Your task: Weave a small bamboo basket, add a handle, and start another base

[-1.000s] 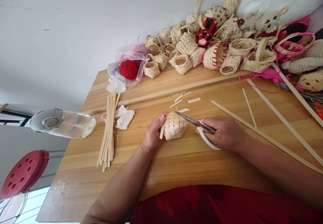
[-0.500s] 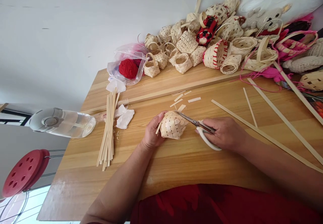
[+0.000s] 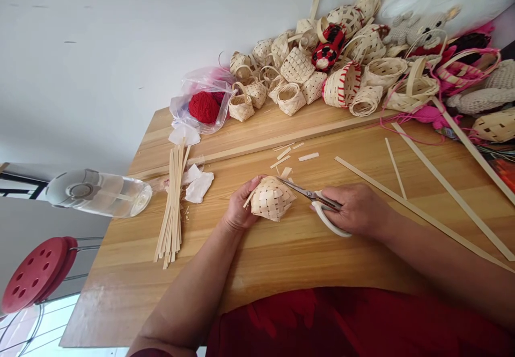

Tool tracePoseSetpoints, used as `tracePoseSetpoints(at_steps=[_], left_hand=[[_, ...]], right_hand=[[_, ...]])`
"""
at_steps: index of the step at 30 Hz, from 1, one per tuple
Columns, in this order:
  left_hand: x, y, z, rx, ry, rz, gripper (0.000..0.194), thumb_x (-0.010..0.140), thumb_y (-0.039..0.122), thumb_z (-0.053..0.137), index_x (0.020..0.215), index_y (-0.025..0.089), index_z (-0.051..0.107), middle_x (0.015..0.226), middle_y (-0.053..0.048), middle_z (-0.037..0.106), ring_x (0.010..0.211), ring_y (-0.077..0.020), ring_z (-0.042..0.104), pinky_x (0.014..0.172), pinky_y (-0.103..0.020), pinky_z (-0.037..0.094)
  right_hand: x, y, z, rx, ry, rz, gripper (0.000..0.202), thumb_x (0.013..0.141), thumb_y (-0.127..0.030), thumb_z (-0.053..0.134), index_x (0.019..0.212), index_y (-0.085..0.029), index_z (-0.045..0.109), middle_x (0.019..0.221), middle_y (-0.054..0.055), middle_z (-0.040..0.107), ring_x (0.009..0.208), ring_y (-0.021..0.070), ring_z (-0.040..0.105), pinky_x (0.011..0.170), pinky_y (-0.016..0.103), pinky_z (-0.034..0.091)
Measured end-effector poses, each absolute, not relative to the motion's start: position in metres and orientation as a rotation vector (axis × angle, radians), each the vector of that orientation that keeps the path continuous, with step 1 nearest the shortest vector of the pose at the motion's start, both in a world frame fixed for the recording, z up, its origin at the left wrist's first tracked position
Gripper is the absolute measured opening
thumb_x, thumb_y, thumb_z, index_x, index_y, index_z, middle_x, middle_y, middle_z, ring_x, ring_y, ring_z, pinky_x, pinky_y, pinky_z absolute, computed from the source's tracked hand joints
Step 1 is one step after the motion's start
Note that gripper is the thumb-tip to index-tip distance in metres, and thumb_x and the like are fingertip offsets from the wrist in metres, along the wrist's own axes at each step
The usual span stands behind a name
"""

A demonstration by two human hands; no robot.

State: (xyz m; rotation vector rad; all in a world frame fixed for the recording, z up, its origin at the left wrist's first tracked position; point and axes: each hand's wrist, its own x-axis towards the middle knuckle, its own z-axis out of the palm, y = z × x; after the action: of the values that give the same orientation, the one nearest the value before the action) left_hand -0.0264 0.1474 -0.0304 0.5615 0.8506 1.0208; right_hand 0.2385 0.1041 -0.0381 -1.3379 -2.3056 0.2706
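Snugly, the left hand (image 3: pixel 241 206) pinches the woven basket (image 3: pixel 272 201) between thumb and fingers above the table (image 3: pixel 120 271), well in from its left edge, probably to keep it still. The right hand (image 3: pixel 357 207) curls its fingers round the scissors (image 3: pixel 310 194), blades toward the basket.

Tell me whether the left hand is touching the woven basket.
Touching. The head view shows the left hand gripping the woven basket by its side, with no gap between them.
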Motion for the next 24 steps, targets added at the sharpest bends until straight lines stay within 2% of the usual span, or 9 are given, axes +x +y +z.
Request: tracePoseSetpoints(at_steps=[5, 13, 24], left_hand=[[-0.0256, 0.1457, -0.029, 0.593, 0.825, 1.005, 0.022, 0.082, 0.035, 0.075, 0.091, 0.015, 0.073, 0.082, -0.004, 0.075, 0.077, -0.0214, 0.074, 0.072, -0.032, 0.057], [-0.0257, 0.1445, -0.0298, 0.643, 0.821, 0.989, 0.024, 0.079, 0.037, 0.075, 0.089, 0.015, 0.071, 0.079, -0.004, 0.071, 0.07, -0.0182, 0.067, 0.066, -0.029, 0.051], [-0.0235, 0.1424, -0.0313, 0.63, 0.837, 0.98, 0.023, 0.082, 0.037, 0.072, 0.089, 0.016, 0.072, 0.08, -0.004, 0.071, 0.071, -0.0185, 0.067, 0.07, -0.03, 0.052]], right_hand=[[0.2351, 0.1021, -0.0304, -1.421, -2.245, 0.283, 0.037, 0.092, -0.047, 0.061, 0.065, -0.024, 0.05, 0.058, -0.001, 0.06, 0.053, 0.0145, 0.052, 0.057, 0.03, 0.032], [0.2317, 0.0989, -0.0269, -1.448, -2.191, 0.316, 0.039, 0.089, -0.048, 0.063, 0.064, -0.024, 0.049, 0.056, -0.001, 0.058, 0.051, 0.0132, 0.048, 0.055, 0.029, 0.033], [0.2311, 0.0998, -0.0283, -1.44, -2.185, 0.329, 0.038, 0.089, -0.049, 0.063, 0.064, -0.024, 0.048, 0.056, -0.002, 0.056, 0.051, 0.0133, 0.047, 0.054, 0.028, 0.033]])
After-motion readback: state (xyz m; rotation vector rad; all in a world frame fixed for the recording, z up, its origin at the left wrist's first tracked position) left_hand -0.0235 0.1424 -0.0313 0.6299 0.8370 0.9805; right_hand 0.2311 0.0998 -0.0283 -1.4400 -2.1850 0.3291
